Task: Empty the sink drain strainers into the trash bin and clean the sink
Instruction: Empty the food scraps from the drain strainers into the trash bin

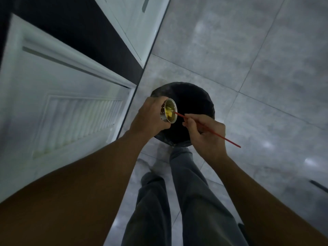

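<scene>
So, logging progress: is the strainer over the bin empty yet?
Not empty. Yellow scraps sit inside the strainer, held tipped over the trash bin by the left hand; a red stick pokes in.

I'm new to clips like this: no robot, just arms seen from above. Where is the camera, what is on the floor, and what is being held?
There is no machine here. A person wears one wide-angle camera on the head, looking down past their legs at a grey tiled floor. The left hand grips a metal sink strainer, tilted over a black-lined trash bin on the floor. Yellow food scraps sit inside the strainer. The right hand pinches a thin red stick whose tip reaches into the strainer. A white cabinet door stands at left.
</scene>
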Demonstrator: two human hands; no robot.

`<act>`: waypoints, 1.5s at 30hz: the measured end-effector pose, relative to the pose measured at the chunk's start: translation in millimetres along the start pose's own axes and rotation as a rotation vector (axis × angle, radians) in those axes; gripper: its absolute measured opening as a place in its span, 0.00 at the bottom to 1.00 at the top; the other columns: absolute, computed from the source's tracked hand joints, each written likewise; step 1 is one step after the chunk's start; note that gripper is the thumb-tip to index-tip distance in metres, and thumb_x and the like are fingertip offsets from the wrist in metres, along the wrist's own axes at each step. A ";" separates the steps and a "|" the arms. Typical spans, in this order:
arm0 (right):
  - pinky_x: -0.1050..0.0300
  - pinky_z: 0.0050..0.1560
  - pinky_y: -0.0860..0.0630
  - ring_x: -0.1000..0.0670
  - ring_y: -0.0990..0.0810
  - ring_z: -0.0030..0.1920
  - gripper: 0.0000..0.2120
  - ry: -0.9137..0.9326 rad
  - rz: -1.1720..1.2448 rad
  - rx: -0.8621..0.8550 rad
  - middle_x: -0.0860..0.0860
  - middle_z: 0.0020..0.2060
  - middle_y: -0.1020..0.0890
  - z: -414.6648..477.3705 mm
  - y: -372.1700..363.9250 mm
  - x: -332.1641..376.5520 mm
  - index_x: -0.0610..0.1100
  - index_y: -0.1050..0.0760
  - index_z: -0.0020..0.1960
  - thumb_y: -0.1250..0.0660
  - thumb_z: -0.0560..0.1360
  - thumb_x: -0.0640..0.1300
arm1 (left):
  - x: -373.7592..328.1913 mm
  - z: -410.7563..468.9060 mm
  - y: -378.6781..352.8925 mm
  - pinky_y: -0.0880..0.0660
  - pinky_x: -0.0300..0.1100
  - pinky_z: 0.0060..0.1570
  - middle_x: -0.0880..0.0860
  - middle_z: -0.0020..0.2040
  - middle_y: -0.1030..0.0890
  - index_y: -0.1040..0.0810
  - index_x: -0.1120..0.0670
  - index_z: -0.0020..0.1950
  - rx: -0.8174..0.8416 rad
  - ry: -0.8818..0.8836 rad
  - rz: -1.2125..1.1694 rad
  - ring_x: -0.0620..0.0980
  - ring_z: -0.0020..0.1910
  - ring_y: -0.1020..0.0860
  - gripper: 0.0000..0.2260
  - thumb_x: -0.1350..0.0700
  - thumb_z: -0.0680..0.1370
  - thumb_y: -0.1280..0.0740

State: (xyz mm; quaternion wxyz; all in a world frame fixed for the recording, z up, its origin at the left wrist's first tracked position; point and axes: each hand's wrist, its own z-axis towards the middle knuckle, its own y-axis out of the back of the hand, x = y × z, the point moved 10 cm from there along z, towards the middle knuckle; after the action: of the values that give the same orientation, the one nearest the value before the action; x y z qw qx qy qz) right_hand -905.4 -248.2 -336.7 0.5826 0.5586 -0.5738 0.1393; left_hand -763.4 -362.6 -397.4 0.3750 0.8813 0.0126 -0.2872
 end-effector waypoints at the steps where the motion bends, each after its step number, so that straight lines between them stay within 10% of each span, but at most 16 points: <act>1: 0.49 0.54 0.16 0.53 0.14 0.50 0.08 -0.036 0.029 -0.024 0.48 0.48 0.13 0.2 3.9 -8.0 0.41 0.17 0.57 0.33 0.81 0.41 | 0.9 1.7 -0.3 0.23 0.51 0.61 0.55 0.67 0.28 0.31 0.49 0.73 0.001 0.012 0.001 0.55 0.65 0.26 0.38 0.51 0.66 0.19; 45: 0.50 0.52 0.15 0.53 0.12 0.48 0.08 -0.184 0.299 0.101 0.49 0.48 0.13 -15.6 -11.8 -58.4 0.42 0.17 0.56 0.32 0.79 0.37 | -21.6 5.0 -39.9 0.27 0.50 0.64 0.56 0.66 0.25 0.30 0.55 0.73 0.055 -0.069 0.133 0.55 0.68 0.32 0.36 0.57 0.67 0.21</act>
State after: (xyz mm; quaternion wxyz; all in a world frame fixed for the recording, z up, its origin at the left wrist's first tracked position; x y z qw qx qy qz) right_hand -905.6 -211.5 -386.3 0.4715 0.5061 -0.6936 0.2011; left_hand -793.4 -333.1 -415.1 0.3690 0.8798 -0.0667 -0.2922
